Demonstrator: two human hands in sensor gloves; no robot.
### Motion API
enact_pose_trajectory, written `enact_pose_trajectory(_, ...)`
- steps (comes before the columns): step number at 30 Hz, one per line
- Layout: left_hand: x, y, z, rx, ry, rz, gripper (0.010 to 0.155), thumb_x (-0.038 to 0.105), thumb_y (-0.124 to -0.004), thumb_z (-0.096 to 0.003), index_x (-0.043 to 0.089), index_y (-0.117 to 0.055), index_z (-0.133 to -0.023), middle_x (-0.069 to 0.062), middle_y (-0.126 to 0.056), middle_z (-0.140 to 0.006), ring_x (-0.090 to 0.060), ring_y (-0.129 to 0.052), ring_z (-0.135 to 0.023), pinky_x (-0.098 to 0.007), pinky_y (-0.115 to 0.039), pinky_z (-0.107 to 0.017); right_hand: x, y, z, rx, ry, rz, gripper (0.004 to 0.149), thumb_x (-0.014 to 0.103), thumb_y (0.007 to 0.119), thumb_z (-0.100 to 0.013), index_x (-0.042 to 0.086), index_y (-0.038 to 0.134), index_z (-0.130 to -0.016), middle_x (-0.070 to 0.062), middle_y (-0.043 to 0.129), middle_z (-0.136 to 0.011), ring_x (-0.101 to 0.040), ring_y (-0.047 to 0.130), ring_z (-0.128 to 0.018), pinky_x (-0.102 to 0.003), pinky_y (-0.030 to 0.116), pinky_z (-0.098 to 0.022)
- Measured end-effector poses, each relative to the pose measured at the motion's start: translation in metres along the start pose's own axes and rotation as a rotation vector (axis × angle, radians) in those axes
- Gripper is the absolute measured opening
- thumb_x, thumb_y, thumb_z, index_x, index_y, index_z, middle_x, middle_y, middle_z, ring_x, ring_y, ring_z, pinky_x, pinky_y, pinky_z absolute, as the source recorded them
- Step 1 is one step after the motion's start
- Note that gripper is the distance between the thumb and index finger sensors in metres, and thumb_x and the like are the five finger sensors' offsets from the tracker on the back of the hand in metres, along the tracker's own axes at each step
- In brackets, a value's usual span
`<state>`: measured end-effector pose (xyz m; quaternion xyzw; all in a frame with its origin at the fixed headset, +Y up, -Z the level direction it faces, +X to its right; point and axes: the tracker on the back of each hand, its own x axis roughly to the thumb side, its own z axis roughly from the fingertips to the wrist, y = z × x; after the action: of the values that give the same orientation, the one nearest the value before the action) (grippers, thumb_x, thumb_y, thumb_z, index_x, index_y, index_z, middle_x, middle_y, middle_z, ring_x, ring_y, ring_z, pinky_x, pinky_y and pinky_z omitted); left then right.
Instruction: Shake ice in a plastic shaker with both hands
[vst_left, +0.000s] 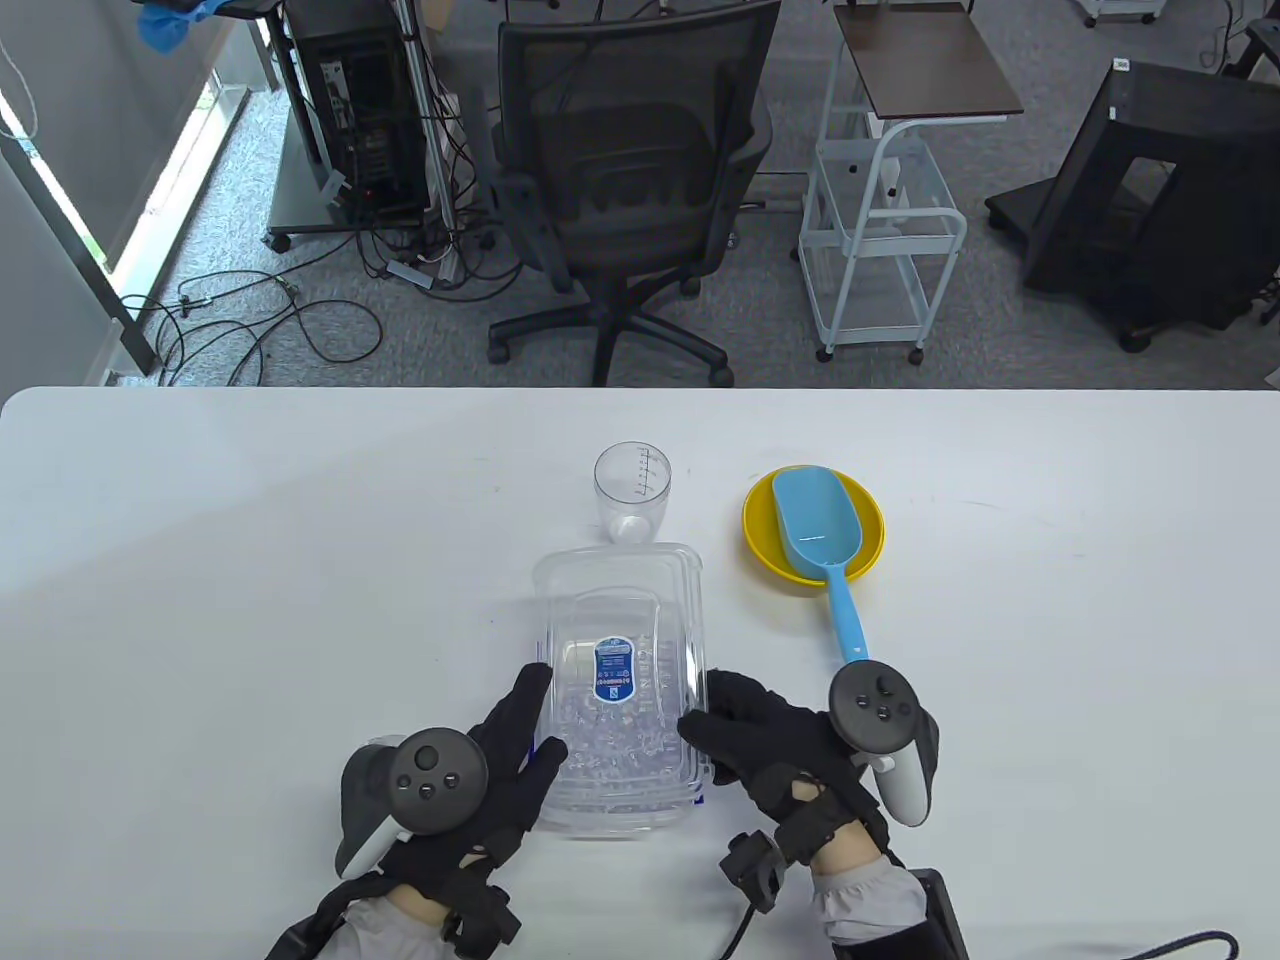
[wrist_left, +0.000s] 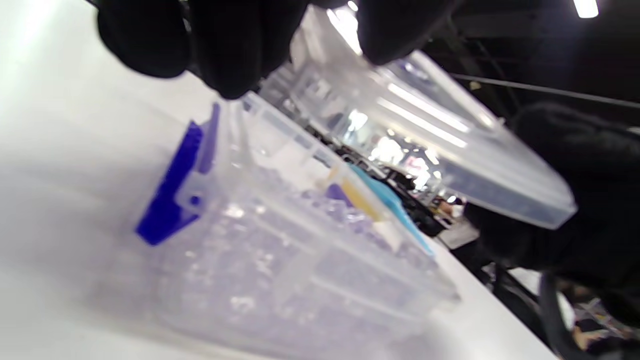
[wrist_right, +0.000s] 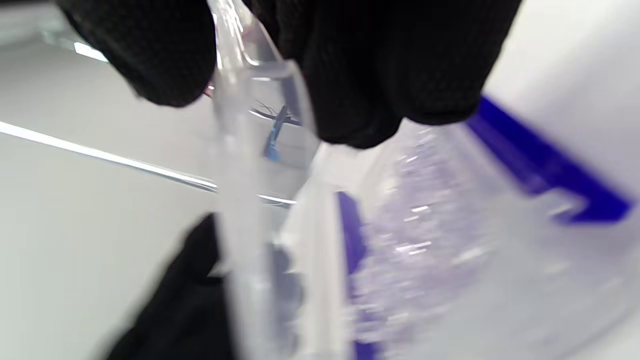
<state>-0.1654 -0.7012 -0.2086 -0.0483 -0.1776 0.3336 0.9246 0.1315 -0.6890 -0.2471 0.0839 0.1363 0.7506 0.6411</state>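
Note:
A clear ice box (vst_left: 620, 800) full of ice cubes sits on the white table near its front edge. Its clear lid (vst_left: 620, 620) with a blue label is raised off the box and tilted. My left hand (vst_left: 540, 715) pinches the lid's left edge, and my right hand (vst_left: 705, 705) pinches its right edge. In the left wrist view the lid (wrist_left: 450, 145) hangs above the ice box (wrist_left: 300, 250), whose blue latch (wrist_left: 172, 195) hangs loose. In the right wrist view my fingers (wrist_right: 390, 70) clamp the lid's rim (wrist_right: 240, 175). The empty clear shaker cup (vst_left: 632, 492) stands just behind the box.
A blue scoop (vst_left: 820, 530) lies in a yellow bowl (vst_left: 760, 545) to the right of the cup, its handle pointing toward my right hand. An office chair (vst_left: 630, 180) and a white cart (vst_left: 880, 230) stand beyond the table's far edge.

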Motion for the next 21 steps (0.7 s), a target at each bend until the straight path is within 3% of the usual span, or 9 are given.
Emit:
enact_pose_trajectory(2, 0.000, -0.002, -0.001, -0.019, -0.048, 0.045, 0.069, 0.033, -0.064, -0.0704, 0.006, -0.025, -0.121, -0.031, -0.060, -0.115, -0.047, -0.073, -0.100, -0.069, -0.069, -0.068, 0.013, -0.003, 0.002, 0.025, -0.077, -0.094, 0.053, 0.030, 0.093, -0.045, 0.000, 0.076, -0.085, -0.020, 0.093, -0.065, -0.027, 0.099, -0.040, -0.042, 0.088, -0.030)
enact_pose_trajectory(5, 0.000, -0.003, -0.001, -0.021, -0.079, 0.106, 0.072, 0.035, -0.063, -0.0708, 0.007, -0.021, -0.121, -0.029, -0.055, -0.118, -0.050, -0.065, -0.104, -0.071, -0.064, -0.069, 0.041, -0.017, 0.011, -0.064, -0.136, -0.011, 0.051, 0.029, 0.094, -0.044, 0.000, 0.078, -0.084, -0.021, 0.094, -0.062, -0.026, 0.099, -0.037, -0.041, 0.088, -0.028)
enact_pose_trajectory(12, -0.009, 0.007, 0.000, 0.041, -0.013, 0.069, 0.072, 0.035, -0.063, -0.0710, 0.005, -0.022, -0.122, -0.034, -0.047, -0.120, -0.055, -0.057, -0.106, -0.074, -0.059, -0.070, 0.098, -0.096, 0.030, -0.453, -0.097, 0.413, 0.050, 0.027, 0.093, -0.045, 0.000, 0.079, -0.085, -0.023, 0.092, -0.064, -0.029, 0.097, -0.039, -0.044, 0.085, -0.031)
enact_pose_trajectory(17, -0.017, 0.008, -0.002, 0.022, 0.004, 0.150, 0.075, 0.043, -0.059, -0.0709, 0.003, -0.019, -0.121, -0.037, -0.046, -0.119, -0.057, -0.057, -0.104, -0.075, -0.059, -0.069, 0.092, -0.137, 0.030, -0.647, 0.074, 0.761, 0.049, 0.025, 0.093, -0.045, 0.000, 0.080, -0.085, -0.024, 0.092, -0.065, -0.030, 0.096, -0.040, -0.045, 0.083, -0.032)
enact_pose_trajectory(21, -0.022, 0.009, -0.002, -0.010, 0.011, 0.135, 0.080, 0.050, -0.055, -0.0704, 0.002, -0.017, -0.121, -0.039, -0.044, -0.119, -0.059, -0.055, -0.104, -0.076, -0.058, -0.069, 0.063, -0.147, 0.020, -0.714, 0.255, 1.069, 0.049, 0.025, 0.094, -0.045, 0.001, 0.080, -0.085, -0.024, 0.092, -0.065, -0.031, 0.096, -0.041, -0.046, 0.083, -0.033)
